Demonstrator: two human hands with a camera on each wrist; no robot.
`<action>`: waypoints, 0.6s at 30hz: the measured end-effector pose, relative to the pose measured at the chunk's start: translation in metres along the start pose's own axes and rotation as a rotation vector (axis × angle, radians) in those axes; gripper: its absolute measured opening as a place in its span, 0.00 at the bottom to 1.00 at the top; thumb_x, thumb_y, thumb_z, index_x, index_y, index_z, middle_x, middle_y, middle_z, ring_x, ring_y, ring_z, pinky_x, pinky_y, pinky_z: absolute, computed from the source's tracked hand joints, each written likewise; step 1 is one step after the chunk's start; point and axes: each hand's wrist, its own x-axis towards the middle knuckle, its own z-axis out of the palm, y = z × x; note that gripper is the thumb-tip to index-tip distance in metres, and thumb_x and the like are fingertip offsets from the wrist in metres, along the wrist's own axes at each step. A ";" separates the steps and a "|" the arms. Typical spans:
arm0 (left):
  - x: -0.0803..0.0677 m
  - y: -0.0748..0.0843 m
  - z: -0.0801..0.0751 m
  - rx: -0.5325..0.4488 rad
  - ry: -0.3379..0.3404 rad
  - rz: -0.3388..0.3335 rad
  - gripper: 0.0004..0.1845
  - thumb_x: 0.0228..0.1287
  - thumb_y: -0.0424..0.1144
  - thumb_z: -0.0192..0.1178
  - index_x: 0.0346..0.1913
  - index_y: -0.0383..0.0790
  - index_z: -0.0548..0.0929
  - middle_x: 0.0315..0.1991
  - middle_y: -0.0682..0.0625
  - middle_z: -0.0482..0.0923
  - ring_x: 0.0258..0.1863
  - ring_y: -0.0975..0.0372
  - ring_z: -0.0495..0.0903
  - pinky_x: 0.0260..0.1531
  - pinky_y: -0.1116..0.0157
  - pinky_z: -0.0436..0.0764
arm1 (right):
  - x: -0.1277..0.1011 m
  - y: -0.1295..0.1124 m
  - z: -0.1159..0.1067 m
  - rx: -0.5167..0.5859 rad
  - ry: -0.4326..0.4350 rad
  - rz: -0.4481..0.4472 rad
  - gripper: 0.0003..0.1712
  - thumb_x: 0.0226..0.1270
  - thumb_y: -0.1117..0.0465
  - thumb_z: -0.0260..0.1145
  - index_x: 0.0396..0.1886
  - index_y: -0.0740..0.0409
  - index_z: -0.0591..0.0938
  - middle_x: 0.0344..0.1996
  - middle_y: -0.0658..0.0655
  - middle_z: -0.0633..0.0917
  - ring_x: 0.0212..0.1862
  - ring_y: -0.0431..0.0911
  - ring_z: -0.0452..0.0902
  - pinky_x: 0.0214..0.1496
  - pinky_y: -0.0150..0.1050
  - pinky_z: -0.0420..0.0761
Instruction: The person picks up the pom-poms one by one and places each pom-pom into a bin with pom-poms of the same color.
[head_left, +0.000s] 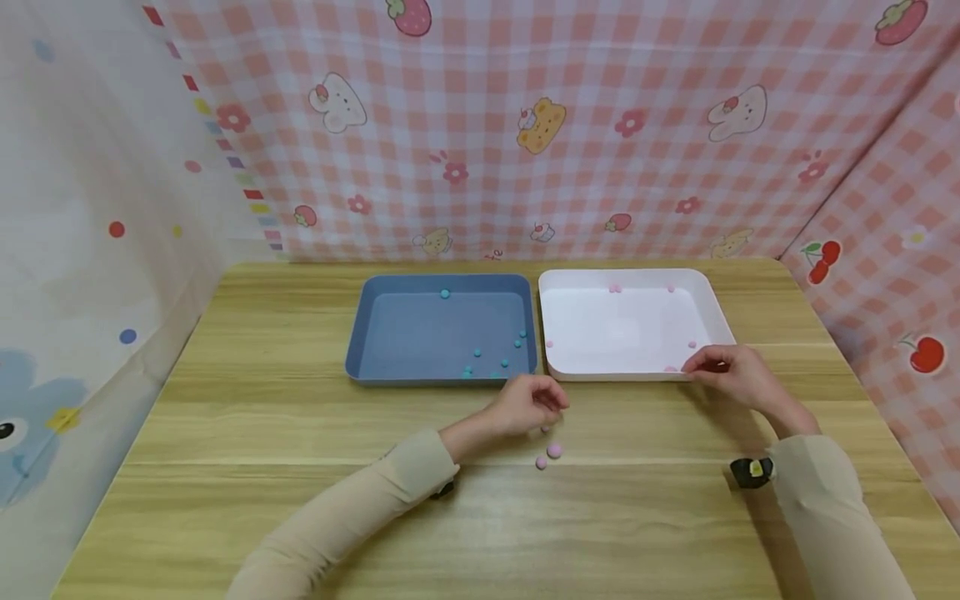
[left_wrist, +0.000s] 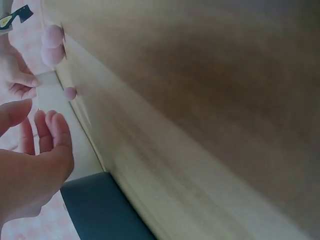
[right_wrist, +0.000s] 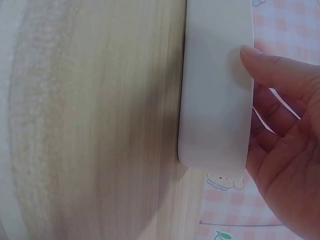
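My left hand [head_left: 528,404] hovers over the table in front of the trays, fingers loosely bent. In the left wrist view its thumb and fingers stand apart with nothing visible between them. Near its fingertips lie small round pink beads: one small bead [left_wrist: 70,93] and two larger ones [head_left: 554,451] closer to the front. At the front right corner of the white tray [head_left: 615,377], my right hand [head_left: 731,377] pinches the wall, thumb [right_wrist: 255,54] outside and fingers behind the rim. Several pink beads [head_left: 692,344] are scattered inside that tray. The inner fingertips are partly hidden.
Left of the white tray stands a blue-grey tray [head_left: 405,333] holding several teal beads [head_left: 477,353]. Both trays sit side by side toward the back of the wooden table [head_left: 285,400]. Patterned cloth [head_left: 480,125] hangs behind and at both sides.
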 end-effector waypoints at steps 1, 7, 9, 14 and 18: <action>0.000 0.000 0.000 0.011 -0.006 0.006 0.10 0.50 0.17 0.56 0.37 0.25 0.80 0.35 0.37 0.80 0.26 0.67 0.75 0.29 0.74 0.76 | 0.000 0.001 0.000 0.001 0.002 -0.002 0.04 0.54 0.73 0.69 0.27 0.62 0.83 0.24 0.53 0.82 0.27 0.33 0.70 0.27 0.26 0.73; -0.002 0.002 0.001 0.095 -0.023 -0.011 0.12 0.47 0.16 0.56 0.35 0.28 0.81 0.33 0.40 0.81 0.31 0.62 0.78 0.32 0.75 0.75 | 0.000 0.001 0.000 0.006 0.000 -0.003 0.04 0.53 0.74 0.69 0.27 0.63 0.83 0.24 0.54 0.82 0.27 0.33 0.70 0.27 0.26 0.72; -0.002 0.001 0.002 0.127 -0.029 -0.026 0.12 0.47 0.16 0.55 0.34 0.29 0.81 0.32 0.43 0.81 0.30 0.63 0.77 0.32 0.75 0.75 | -0.001 0.000 -0.001 0.007 -0.008 0.011 0.03 0.54 0.73 0.69 0.28 0.63 0.83 0.25 0.55 0.82 0.27 0.34 0.70 0.27 0.26 0.72; 0.001 -0.005 0.004 0.174 -0.027 -0.022 0.13 0.45 0.16 0.55 0.33 0.31 0.82 0.30 0.47 0.81 0.28 0.69 0.74 0.30 0.76 0.74 | -0.001 -0.001 -0.001 0.006 -0.017 0.034 0.03 0.54 0.73 0.68 0.28 0.63 0.83 0.25 0.53 0.82 0.27 0.34 0.70 0.27 0.27 0.72; 0.001 -0.005 0.005 0.181 -0.015 -0.009 0.14 0.42 0.15 0.54 0.31 0.31 0.83 0.28 0.48 0.80 0.26 0.69 0.73 0.29 0.75 0.74 | 0.000 0.000 -0.001 0.014 -0.013 0.028 0.03 0.54 0.73 0.69 0.28 0.63 0.83 0.25 0.52 0.82 0.27 0.34 0.70 0.27 0.27 0.73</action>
